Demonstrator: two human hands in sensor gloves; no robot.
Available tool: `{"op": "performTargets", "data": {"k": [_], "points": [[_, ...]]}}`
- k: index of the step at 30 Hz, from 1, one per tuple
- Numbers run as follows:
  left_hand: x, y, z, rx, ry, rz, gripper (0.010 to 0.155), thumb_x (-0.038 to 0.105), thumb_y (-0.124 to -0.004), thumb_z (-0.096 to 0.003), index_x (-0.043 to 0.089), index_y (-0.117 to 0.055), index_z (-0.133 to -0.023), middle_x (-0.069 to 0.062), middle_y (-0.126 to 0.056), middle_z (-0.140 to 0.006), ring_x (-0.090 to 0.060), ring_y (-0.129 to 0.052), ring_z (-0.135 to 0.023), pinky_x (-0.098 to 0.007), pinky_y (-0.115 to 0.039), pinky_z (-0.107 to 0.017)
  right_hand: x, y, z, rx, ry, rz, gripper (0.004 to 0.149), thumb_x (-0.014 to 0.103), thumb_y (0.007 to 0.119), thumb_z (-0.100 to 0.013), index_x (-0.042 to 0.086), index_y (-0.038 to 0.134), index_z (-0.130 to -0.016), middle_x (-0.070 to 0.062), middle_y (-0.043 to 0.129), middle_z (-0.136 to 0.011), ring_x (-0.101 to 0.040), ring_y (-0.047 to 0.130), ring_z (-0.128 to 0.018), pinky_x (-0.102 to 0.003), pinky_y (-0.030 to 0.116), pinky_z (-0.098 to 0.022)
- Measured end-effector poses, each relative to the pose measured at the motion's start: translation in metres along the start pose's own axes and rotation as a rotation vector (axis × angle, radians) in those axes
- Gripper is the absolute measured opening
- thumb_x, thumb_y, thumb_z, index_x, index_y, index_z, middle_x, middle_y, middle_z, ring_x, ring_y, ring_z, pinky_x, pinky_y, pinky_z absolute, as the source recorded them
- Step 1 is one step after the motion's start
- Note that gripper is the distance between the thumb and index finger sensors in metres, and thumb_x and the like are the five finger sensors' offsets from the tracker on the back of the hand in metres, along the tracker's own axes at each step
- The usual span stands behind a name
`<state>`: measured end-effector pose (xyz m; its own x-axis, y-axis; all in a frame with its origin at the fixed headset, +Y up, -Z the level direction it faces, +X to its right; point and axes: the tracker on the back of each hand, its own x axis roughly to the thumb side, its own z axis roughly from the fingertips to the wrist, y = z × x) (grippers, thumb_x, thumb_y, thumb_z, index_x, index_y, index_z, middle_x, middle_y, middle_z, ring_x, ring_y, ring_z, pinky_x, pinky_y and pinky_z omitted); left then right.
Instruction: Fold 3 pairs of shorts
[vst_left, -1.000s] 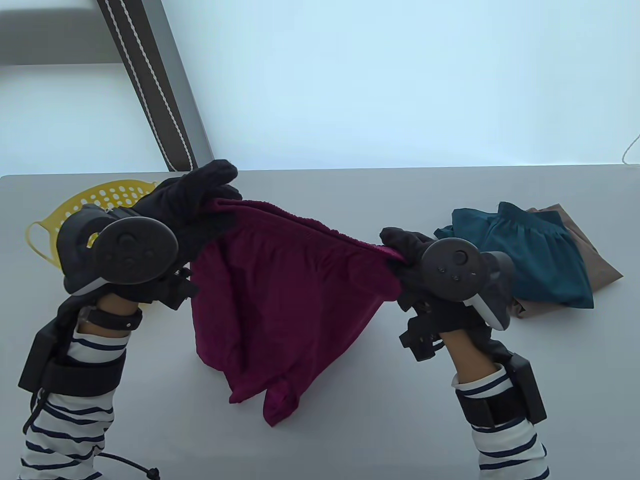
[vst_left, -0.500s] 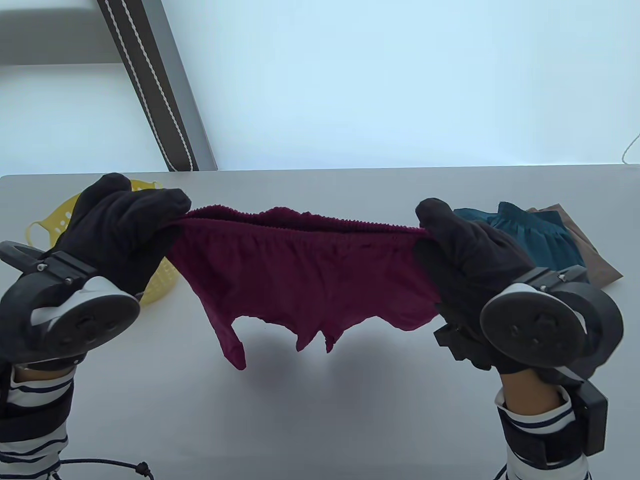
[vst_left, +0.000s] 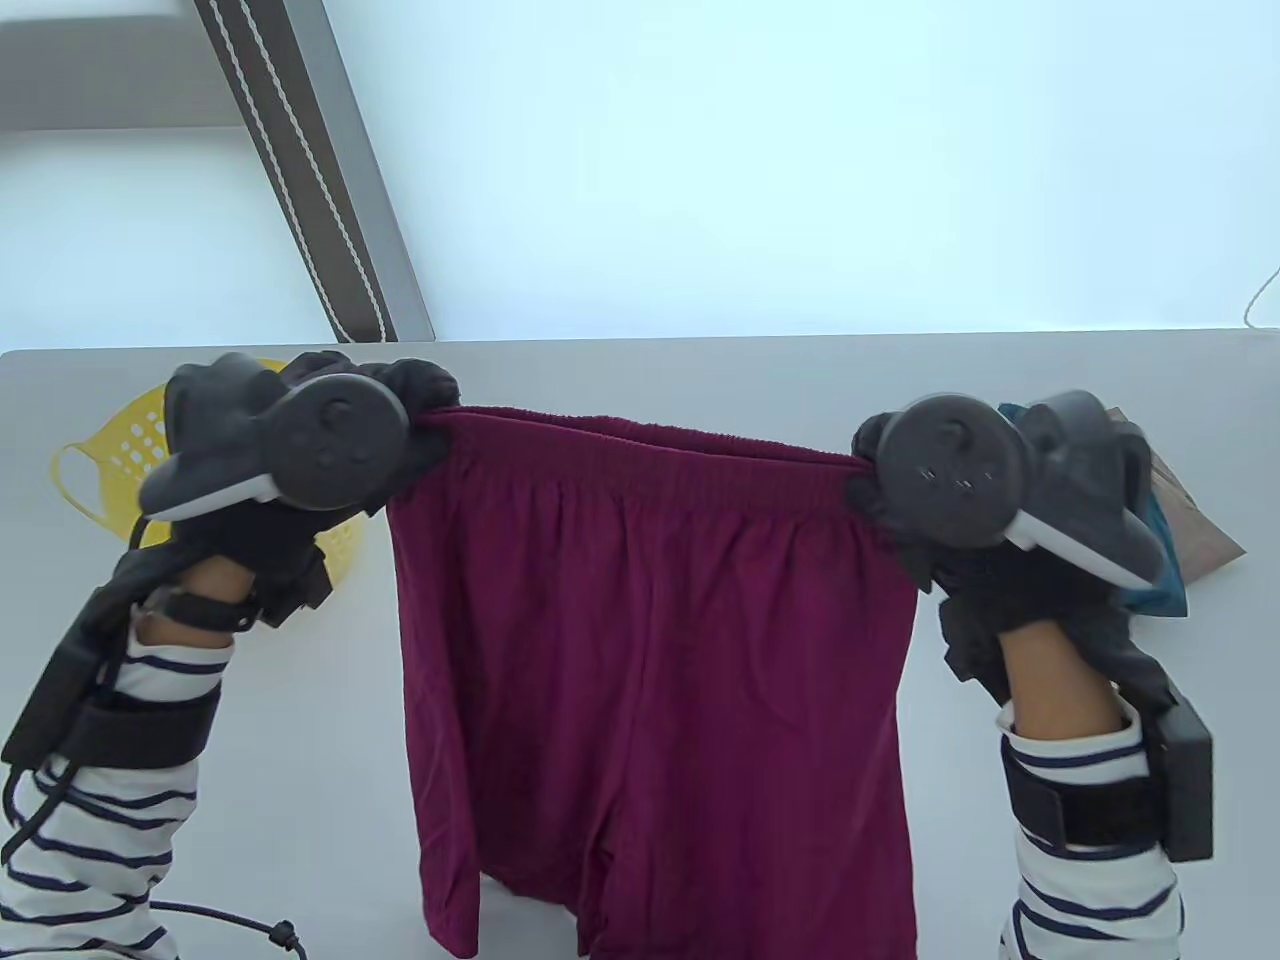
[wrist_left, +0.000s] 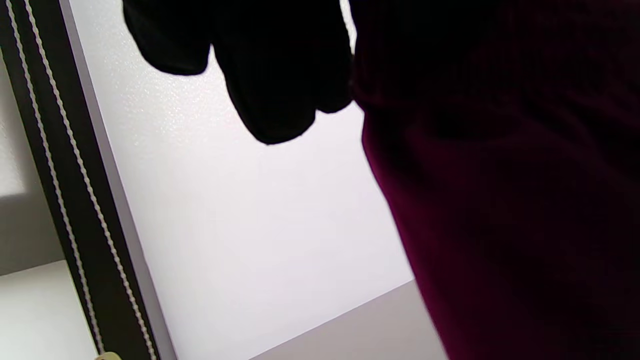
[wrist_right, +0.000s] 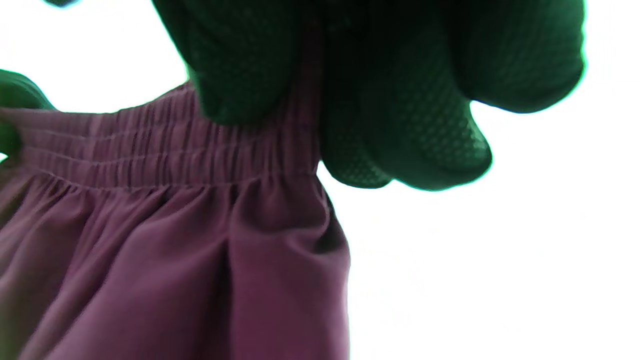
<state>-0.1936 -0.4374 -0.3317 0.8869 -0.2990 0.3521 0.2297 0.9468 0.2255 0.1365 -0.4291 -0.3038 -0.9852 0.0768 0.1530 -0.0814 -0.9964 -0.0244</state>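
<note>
Maroon fabric shorts with a gathered elastic waistband (vst_left: 650, 640) hang stretched between my two hands, lifted off the grey table (vst_left: 640, 370), the waistband pulled taut from one hand to the other and the two legs dropping down toward me. My left hand (vst_left: 300, 450), in its black sensor glove, pinches the left end of the waistband, fingers curled round the cloth; in the left wrist view those dark fingers (wrist_left: 280, 85) close against the edge of the maroon cloth. My right hand (vst_left: 960, 490) grips the right end in the same way, and the right wrist view shows its gloved fingers (wrist_right: 400, 100) folded over the ribbed elastic, with the pleated cloth falling below.

Behind my left hand a yellow perforated plastic basket (vst_left: 120, 450) sits on the table, partly hidden by the tracker. Just past my right hand lie teal shorts (vst_left: 1165, 570) on top of tan-brown shorts (vst_left: 1205, 530), both mostly covered by that hand and its tracker. Beyond the table's far edge, past my left hand, a dark strap with white stitching (vst_left: 300, 170) slants across the pale background.
</note>
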Motion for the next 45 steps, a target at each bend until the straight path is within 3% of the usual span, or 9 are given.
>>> {"op": "performTargets", "data": {"k": [2, 4, 6, 9, 13, 20, 26, 32, 45], "points": [[0.01, -0.008, -0.02, 0.065, 0.145, -0.228, 0.042, 0.051, -0.064, -0.0481, 0.034, -0.065, -0.087, 0.001, -0.081, -0.092, -0.021, -0.095, -0.079, -0.061, -0.069, -0.073, 0.001, 0.011, -0.023, -0.039, 0.126, 0.026, 0.046, 0.032, 0.075, -0.044, 0.005, 0.075, -0.08, -0.012, 0.097, -0.054, -0.011, 0.102, -0.019, -0.035, 0.087, -0.021], [0.009, 0.002, -0.028, 0.289, 0.348, -0.353, 0.043, 0.051, -0.059, -0.0469, 0.034, -0.06, -0.086, 0.011, -0.084, -0.076, -0.009, -0.098, -0.065, -0.057, -0.073, -0.072, 0.005, 0.008, -0.03, -0.295, 0.221, 0.006, 0.047, 0.032, 0.074, -0.043, 0.004, 0.072, -0.08, -0.013, 0.096, -0.056, -0.009, 0.103, -0.018, -0.032, 0.088, -0.019], [0.0, 0.019, -0.022, 0.57, 0.525, -0.258, 0.045, 0.051, -0.058, -0.0458, 0.033, -0.058, -0.087, 0.018, -0.087, -0.061, 0.0, -0.099, -0.05, -0.049, -0.079, -0.069, 0.008, 0.001, -0.02, -0.738, 0.262, -0.074, 0.047, 0.032, 0.074, -0.043, 0.008, 0.069, -0.082, -0.011, 0.094, -0.065, -0.01, 0.108, -0.03, -0.033, 0.091, -0.027], [-0.015, 0.034, -0.01, 0.702, 0.554, 0.025, 0.046, 0.049, -0.06, -0.0462, 0.03, -0.055, -0.088, 0.019, -0.088, -0.061, 0.0, -0.101, -0.05, -0.047, -0.08, -0.069, 0.009, -0.009, -0.014, -0.846, 0.138, -0.174, 0.047, 0.03, 0.074, -0.045, 0.015, 0.059, -0.087, -0.009, 0.085, -0.079, -0.011, 0.108, -0.052, -0.033, 0.092, -0.043], [-0.019, 0.018, 0.0, 0.689, 0.478, -0.044, 0.046, 0.049, -0.063, -0.0445, 0.031, -0.056, -0.086, 0.021, -0.09, -0.063, 0.002, -0.104, -0.051, -0.044, -0.082, -0.069, 0.003, 0.009, -0.021, -0.742, 0.037, -0.246, 0.046, 0.027, 0.075, -0.045, 0.02, 0.058, -0.087, -0.008, 0.081, -0.086, -0.014, 0.106, -0.063, -0.035, 0.09, -0.053], [-0.005, -0.07, 0.018, 0.43, 0.256, -0.091, 0.046, 0.05, -0.065, -0.0433, 0.033, -0.058, -0.085, 0.021, -0.091, -0.065, 0.001, -0.106, -0.053, -0.043, -0.082, -0.069, -0.008, 0.093, -0.037, -0.434, -0.115, -0.183, 0.045, 0.026, 0.077, -0.043, 0.018, 0.061, -0.085, -0.011, 0.082, -0.084, -0.019, 0.107, -0.063, -0.038, 0.09, -0.052], [0.039, -0.183, 0.047, -0.033, -0.05, -0.114, 0.048, 0.052, -0.063, -0.043, 0.036, -0.058, -0.088, 0.015, -0.091, -0.079, -0.007, -0.106, -0.067, -0.049, -0.078, -0.071, -0.011, 0.203, -0.035, 0.043, -0.209, -0.095, 0.049, 0.028, 0.074, -0.045, 0.012, 0.055, -0.087, -0.019, 0.078, -0.086, -0.035, 0.1, -0.068, -0.05, 0.083, -0.051], [0.081, -0.28, 0.072, -0.552, -0.282, -0.128, 0.072, 0.06, -0.052, -0.0412, 0.033, -0.038, -0.106, -0.006, -0.063, -0.116, -0.029, -0.09, -0.097, -0.058, -0.064, -0.076, -0.009, 0.316, -0.021, 0.602, -0.277, -0.088, 0.061, 0.034, 0.066, -0.049, 0.009, 0.037, -0.096, -0.025, 0.047, -0.101, -0.054, 0.053, -0.091, -0.062, 0.052, -0.062], [0.108, -0.281, 0.134, -0.58, -0.433, -0.222, 0.079, 0.065, -0.052, -0.0386, 0.027, -0.038, -0.106, -0.016, -0.052, -0.118, -0.04, -0.08, -0.102, -0.063, -0.06, -0.075, -0.012, 0.33, 0.032, 0.851, -0.401, -0.078, 0.07, 0.043, 0.066, -0.049, 0.011, 0.036, -0.103, -0.027, 0.022, -0.097, -0.052, 0.027, -0.087, -0.06, 0.045, -0.061]]}}
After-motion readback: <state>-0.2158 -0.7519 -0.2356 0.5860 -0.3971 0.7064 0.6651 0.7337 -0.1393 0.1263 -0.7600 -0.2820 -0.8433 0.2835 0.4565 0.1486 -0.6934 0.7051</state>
